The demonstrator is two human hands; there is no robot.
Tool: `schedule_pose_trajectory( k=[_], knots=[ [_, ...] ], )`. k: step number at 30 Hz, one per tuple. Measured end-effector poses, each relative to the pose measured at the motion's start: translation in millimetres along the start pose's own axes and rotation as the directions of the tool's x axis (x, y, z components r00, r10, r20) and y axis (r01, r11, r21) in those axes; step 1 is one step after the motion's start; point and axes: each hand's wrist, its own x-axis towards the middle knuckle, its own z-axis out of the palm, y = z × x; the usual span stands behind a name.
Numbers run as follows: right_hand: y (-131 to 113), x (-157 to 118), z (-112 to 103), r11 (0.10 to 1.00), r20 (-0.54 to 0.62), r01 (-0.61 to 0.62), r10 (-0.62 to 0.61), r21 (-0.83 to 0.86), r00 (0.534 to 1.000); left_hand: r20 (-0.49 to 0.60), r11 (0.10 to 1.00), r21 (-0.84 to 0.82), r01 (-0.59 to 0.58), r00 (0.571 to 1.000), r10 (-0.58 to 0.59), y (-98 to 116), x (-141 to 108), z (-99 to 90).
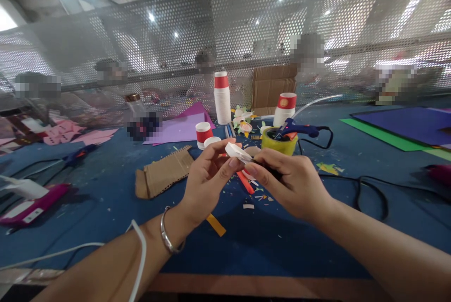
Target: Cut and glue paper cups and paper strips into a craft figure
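Observation:
Between the thumb and fingers of my left hand is a small white paper piece, curved like part of a cup. My right hand is closed around a cutting tool with a thin metal blade. Its dark handle is mostly hidden by the fingers, so I cannot tell scissors from a knife. The blade meets the white piece. Just beyond my hands stand a red-and-white paper cup and a yellow tape roll with a blue glue gun resting in it.
Stacked paper cups rise at the back, beside paper flowers. Corrugated cardboard lies left, with purple paper behind. Paper scraps litter the middle. A black cord runs right; a magenta power strip lies left.

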Motion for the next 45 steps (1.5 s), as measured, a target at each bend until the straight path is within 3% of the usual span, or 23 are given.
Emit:
schedule_pose_trajectory(
  k=[29, 45],
  knots=[
    [1.0, 3.7, 0.9, 0.999, 0.01, -0.002, 0.002, -0.051, 1.0, -0.084, 0.996, 0.069, 0.054, 0.995, -0.048, 5.0, -1.5, 1.8],
    [7.4, 4.2, 1.8, 0.996, 0.1, -0.071, 0.076, -0.054, 0.992, -0.089, 0.982, 0.159, 0.1, 0.992, -0.086, 6.3, -3.4, -1.2]
  ],
)
